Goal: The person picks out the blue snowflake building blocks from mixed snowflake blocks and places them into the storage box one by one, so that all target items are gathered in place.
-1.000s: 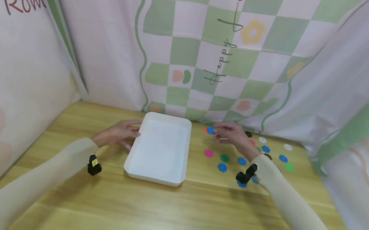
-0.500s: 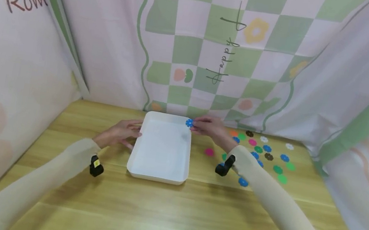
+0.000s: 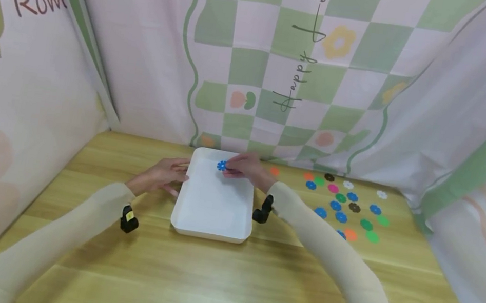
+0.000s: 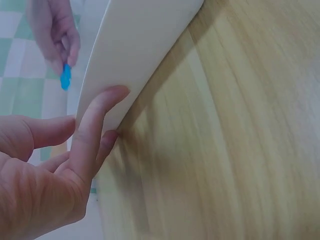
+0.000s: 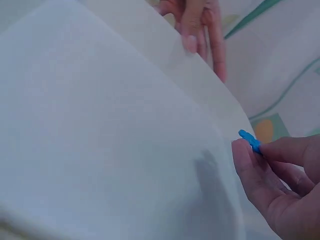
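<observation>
A shallow white tray [image 3: 214, 204] lies on the wooden table. My left hand [image 3: 160, 176] rests at its left side; in the left wrist view, the fingertips [image 4: 117, 91] touch the outer wall and the thumb is right at the rim. Over the back part of the tray, my right hand [image 3: 247, 167] pinches a blue flower-shaped disc [image 3: 221, 165] between thumb and fingers. Seen from the right wrist, the same blue disc [image 5: 250, 141] appears edge-on, and a hand's shadow falls on the tray's inside. Nothing lies on the part of the tray floor that shows.
Several flower-shaped and round discs in blue, green, orange, pink, brown and white lie scattered right of the tray, among them a brown disc [image 3: 354, 207] and an orange disc [image 3: 350, 234]. A patterned curtain [image 3: 300, 76] hangs along the table's back edge.
My right hand has carried the blue disc leftward from the scattered discs to above the tray. My left hand stays at the tray's left side.
</observation>
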A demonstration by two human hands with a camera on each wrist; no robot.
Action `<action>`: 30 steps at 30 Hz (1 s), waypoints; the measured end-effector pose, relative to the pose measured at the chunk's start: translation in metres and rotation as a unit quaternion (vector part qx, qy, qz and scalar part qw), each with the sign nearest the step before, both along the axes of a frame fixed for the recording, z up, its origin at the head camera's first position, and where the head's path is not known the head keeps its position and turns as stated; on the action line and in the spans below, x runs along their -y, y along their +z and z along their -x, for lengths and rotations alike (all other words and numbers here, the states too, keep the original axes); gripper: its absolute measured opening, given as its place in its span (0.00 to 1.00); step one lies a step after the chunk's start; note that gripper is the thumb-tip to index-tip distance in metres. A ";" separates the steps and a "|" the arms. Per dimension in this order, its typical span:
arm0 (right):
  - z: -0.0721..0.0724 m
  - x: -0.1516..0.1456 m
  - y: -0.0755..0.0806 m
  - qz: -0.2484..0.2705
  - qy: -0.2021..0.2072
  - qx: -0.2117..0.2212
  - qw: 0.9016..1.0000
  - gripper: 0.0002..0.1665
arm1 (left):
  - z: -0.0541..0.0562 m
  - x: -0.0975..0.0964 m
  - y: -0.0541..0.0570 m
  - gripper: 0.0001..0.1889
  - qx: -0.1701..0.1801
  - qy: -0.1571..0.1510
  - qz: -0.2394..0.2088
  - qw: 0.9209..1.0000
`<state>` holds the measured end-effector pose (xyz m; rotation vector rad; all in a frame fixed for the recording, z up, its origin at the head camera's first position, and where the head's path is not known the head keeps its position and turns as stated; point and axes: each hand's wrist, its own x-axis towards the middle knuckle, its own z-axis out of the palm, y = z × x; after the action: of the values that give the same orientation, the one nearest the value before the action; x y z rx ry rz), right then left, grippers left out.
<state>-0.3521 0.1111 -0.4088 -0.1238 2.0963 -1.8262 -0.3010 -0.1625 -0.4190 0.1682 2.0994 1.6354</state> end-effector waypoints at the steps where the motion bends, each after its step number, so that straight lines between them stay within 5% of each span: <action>1: 0.001 0.005 -0.002 -0.001 0.002 0.000 1.000 0.15 | 0.000 0.000 0.000 0.36 -0.002 -0.001 0.004 1.000; 9: 0.009 0.048 -0.018 -0.002 -0.036 -0.015 0.999 0.14 | 0.000 0.001 0.000 0.37 -0.002 -0.003 0.009 1.000; 19: 0.011 0.075 -0.029 -0.034 -0.087 0.019 0.995 0.16 | 0.000 0.002 -0.001 0.36 0.008 0.010 0.008 1.000; 26: 0.004 0.066 -0.021 -0.146 -0.047 -0.089 0.984 0.16 | -0.003 0.000 -0.002 0.36 0.010 0.014 0.006 1.000; 30: 0.002 0.057 -0.013 -0.136 -0.035 -0.111 0.984 0.14 | -0.004 -0.001 -0.001 0.36 0.014 0.019 0.006 1.000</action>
<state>-0.3545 0.0536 -0.4215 -0.1929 2.5118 -1.6066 -0.2972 -0.1615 -0.4199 0.1011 2.1043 1.6371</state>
